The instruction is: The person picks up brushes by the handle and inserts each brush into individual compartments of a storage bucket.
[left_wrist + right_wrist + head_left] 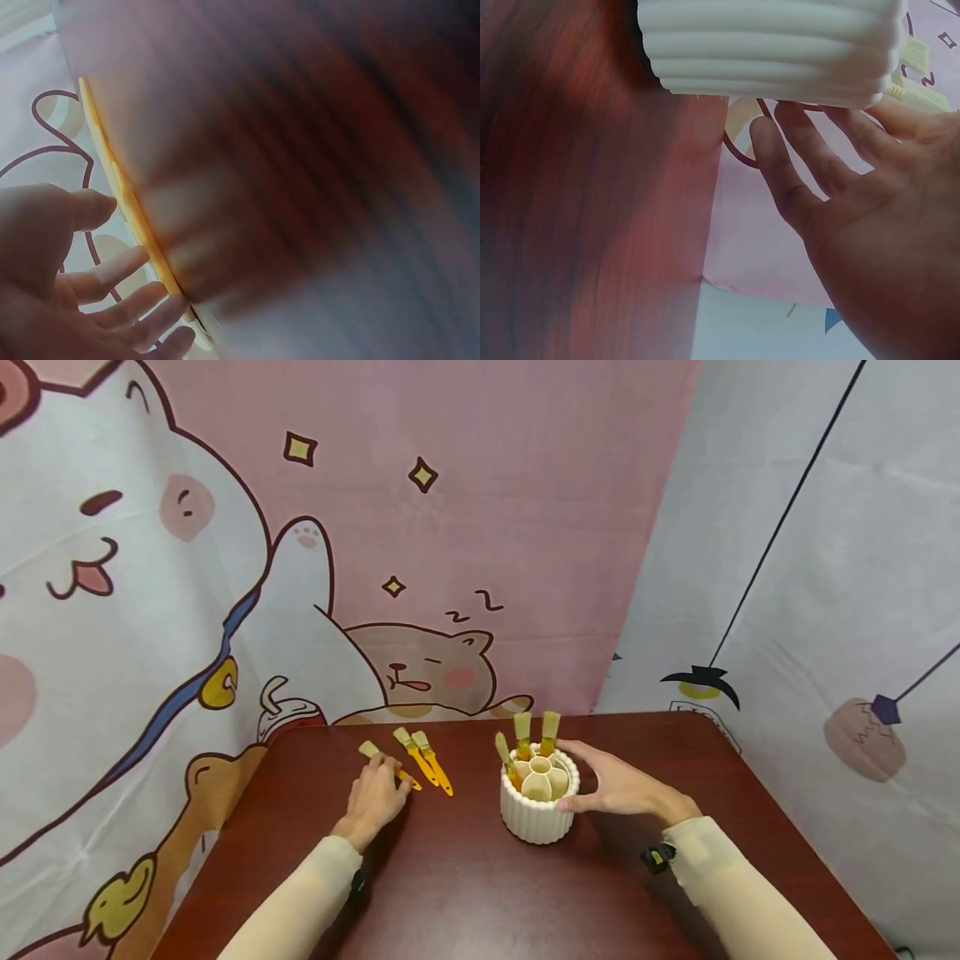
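On the left, my left hand (377, 793) is over a flat paintbrush with a pale bristle head (368, 749) and a yellow handle (127, 199). In the left wrist view its thumb and fingers are spread beside the handle; whether they touch it is unclear. To the right stands a white ribbed brush holder (538, 818) with several round compartments. Three paintbrushes stand in it bristles up, one of them a brush (551, 731) at the back. My right hand (626, 783) holds the holder's right side, thumb in front and fingers behind.
Two more yellow-handled paintbrushes, a left one (417, 757) and a right one (435, 766), lie side by side between the left hand and the holder. Everything rests on a dark red-brown table (465, 885). A cartoon-printed curtain (525, 543) hangs behind its far edge.
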Demonstrator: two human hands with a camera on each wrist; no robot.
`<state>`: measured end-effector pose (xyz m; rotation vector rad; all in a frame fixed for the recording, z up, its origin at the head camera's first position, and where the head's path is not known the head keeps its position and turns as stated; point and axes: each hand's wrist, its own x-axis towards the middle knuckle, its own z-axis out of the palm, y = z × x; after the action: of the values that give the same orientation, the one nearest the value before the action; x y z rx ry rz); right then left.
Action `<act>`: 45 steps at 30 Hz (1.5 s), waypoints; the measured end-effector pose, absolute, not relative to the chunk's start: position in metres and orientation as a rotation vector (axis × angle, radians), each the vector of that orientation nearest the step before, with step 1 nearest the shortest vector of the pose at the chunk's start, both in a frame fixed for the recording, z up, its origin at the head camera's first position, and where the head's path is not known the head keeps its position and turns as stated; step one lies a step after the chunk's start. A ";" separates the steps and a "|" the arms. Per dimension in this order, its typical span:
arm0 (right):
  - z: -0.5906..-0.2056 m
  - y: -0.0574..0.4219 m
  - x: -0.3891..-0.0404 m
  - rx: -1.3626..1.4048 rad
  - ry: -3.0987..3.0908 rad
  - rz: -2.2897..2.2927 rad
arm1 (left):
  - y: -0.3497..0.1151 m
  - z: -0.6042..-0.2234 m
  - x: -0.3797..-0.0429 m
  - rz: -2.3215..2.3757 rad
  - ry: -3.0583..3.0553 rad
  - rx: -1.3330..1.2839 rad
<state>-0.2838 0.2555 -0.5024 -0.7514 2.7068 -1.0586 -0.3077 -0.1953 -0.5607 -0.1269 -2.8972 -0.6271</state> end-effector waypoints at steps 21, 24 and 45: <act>-0.508 0.253 -0.280 -0.699 2.781 -1.118 | -0.215 -0.558 -0.308 -0.765 -2.837 -0.121; -0.508 0.251 -0.278 -0.677 2.806 -1.112 | -0.216 -0.554 -0.307 -0.807 -2.845 -0.107; -0.517 0.230 -0.263 -0.618 2.989 -1.109 | -0.205 -0.557 -0.320 -0.687 -2.872 0.166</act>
<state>-0.2628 0.2297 -0.5174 -0.6182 2.9890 -1.1089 -0.3197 -0.2048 -0.5570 0.1657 -2.8723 -0.6874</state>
